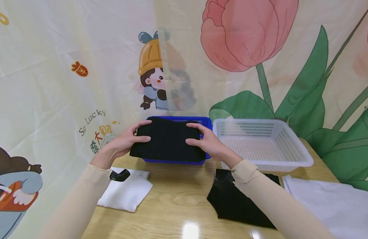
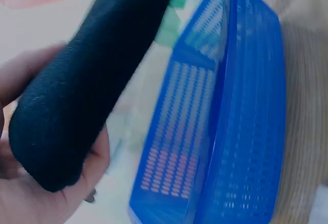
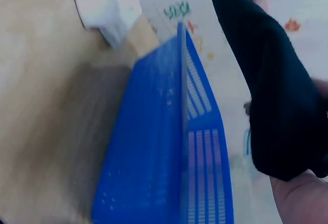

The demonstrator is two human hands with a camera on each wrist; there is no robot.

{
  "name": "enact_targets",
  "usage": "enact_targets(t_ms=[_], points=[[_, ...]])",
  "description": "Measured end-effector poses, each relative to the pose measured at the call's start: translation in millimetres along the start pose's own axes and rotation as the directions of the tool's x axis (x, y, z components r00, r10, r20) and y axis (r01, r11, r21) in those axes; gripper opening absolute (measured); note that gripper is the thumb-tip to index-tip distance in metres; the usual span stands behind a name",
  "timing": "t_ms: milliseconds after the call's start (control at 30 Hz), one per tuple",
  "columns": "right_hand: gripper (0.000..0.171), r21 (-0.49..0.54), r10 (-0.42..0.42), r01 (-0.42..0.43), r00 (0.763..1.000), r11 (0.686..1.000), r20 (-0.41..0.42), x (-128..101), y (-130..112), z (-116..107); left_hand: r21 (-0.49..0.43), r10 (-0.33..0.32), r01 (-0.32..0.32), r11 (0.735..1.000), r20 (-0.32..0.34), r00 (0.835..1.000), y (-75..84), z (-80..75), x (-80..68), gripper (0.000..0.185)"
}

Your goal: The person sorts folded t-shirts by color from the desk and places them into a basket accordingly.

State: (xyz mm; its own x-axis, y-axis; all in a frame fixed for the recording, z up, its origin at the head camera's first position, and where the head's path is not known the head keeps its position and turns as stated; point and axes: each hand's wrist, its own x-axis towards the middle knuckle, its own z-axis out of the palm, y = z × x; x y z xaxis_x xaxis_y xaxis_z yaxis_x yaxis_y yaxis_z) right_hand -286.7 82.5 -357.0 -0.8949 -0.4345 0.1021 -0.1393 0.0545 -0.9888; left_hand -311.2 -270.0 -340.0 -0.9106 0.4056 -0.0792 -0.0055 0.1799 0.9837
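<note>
A folded black cloth [image 1: 169, 141] is held by both hands above the blue basket [image 1: 175, 163]. At its left end my left hand [image 1: 126, 141] grips it, thumb on the near face. The right hand [image 1: 212, 143] grips the other end in the same way. Both wrist views show the folded cloth [image 2: 84, 88] apart from the basket, higher than its rim. In the right wrist view the cloth [image 3: 274, 90] hangs between thumb and fingers. Most of the basket's inside is hidden by the cloth in the head view.
Right of the blue basket stands a white perforated basket [image 1: 294, 162]. A white folded cloth [image 1: 127, 192] lies at the left of the wooden table [image 1: 172, 205]. Another black cloth [image 1: 231, 205] lies under the right forearm, beside a second white cloth [image 1: 330, 202]. A printed curtain [image 1: 112, 49] hangs behind.
</note>
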Motion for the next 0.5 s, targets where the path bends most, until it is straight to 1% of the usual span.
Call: enact_targets(t_ms=[133, 300, 367, 500], points=[[0.073, -0.024, 0.009, -0.009, 1.000, 1.000, -0.013, 22.4, 1.9, -5.8, -0.029, -0.010, 0.010, 1.000, -0.001, 1.000, -3.4, -9.9, 23.7, 0.080], [0.078, -0.049, 0.033, -0.036, 0.998, 0.998, -0.053, 44.6, 13.5, -9.1, -0.020, -0.022, 0.022, 1.000, -0.031, 0.999, -11.9, -20.7, 46.4, 0.080], [0.077, -0.067, 0.045, -0.050, 0.996, 0.996, -0.076, 52.5, 21.0, -10.8, -0.012, -0.034, 0.033, 0.999, -0.044, 0.998, -16.6, -22.2, 54.7, 0.081], [0.076, -0.155, 0.060, -0.080, 0.990, 0.985, -0.130, 62.8, 37.0, -12.1, -0.014, -0.056, 0.055, 0.998, -0.071, 0.996, -31.7, -21.3, 70.3, 0.084]])
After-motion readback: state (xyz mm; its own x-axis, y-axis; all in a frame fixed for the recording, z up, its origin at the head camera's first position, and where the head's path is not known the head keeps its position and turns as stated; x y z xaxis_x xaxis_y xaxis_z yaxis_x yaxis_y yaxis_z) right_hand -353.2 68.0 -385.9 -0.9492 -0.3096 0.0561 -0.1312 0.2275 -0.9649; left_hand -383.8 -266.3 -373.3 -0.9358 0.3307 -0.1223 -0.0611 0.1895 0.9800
